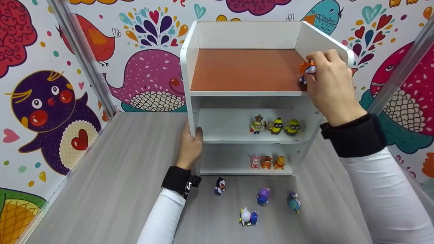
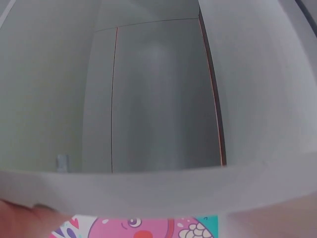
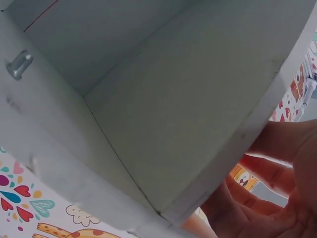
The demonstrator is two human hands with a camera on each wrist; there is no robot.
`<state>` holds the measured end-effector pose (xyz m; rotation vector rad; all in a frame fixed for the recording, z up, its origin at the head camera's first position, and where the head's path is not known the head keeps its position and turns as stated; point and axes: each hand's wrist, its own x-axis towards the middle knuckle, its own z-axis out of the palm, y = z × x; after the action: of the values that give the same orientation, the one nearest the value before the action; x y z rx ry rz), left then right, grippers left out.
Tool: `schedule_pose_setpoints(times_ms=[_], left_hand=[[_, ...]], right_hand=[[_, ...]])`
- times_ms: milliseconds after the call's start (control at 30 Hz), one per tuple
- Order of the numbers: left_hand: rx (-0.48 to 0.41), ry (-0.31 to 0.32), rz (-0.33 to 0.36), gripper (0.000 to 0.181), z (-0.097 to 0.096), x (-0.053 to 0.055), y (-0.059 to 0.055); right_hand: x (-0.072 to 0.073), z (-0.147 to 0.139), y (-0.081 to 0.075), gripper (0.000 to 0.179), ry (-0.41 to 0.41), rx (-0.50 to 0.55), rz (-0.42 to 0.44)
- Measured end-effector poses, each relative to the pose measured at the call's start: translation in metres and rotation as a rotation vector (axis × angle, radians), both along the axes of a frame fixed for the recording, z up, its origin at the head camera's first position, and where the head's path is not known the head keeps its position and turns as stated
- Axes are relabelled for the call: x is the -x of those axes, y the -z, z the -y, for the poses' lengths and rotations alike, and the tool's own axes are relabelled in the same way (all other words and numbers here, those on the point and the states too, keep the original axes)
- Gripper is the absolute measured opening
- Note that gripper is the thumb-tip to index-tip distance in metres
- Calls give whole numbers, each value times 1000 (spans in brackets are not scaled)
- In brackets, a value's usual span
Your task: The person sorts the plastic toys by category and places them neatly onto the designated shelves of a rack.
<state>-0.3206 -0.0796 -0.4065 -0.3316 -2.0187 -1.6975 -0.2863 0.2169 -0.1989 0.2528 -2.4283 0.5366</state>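
My right hand pinches a small toy figurine with an orange top and a white-and-blue body, at the right end of the shelf unit's brown top board. Part of the figurine is hidden by the fingers. From below, the right wrist view shows curled fingers beside the board's front edge. My left hand grips the front edge of the left side panel of the white shelf unit, thumb in front. In the left wrist view only a bit of that hand shows below the panel edge.
Three yellow figurines stand on the middle shelf, toward its right. The bottom shelf bears a pink, an orange striped and a yellow figurine. Before the unit, several figurines lie on the grey wood-grain surface, among them a purple one.
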Motion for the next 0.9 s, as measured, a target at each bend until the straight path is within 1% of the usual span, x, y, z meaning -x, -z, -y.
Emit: schedule_pose_setpoints(times_ms=[367, 500, 600, 767, 900], left_hand=[[1, -9, 3, 57, 0, -2, -1], [7, -12, 8, 57, 0, -2, -1], [8, -17, 4, 56, 0, -2, -1], [-15, 1, 0, 55, 0, -2, -1], [-22, 11, 4, 56, -1, -3, -2]], right_hand=[[2, -1, 1, 40, -5, -13, -16], [1, -1, 0, 44, 5, -7, -6], [0, -2, -1, 48, 12, -9, -17], [-6, -2, -1, 50, 17, -24, -78], [-19, -3, 0, 47, 21, -29, -134]])
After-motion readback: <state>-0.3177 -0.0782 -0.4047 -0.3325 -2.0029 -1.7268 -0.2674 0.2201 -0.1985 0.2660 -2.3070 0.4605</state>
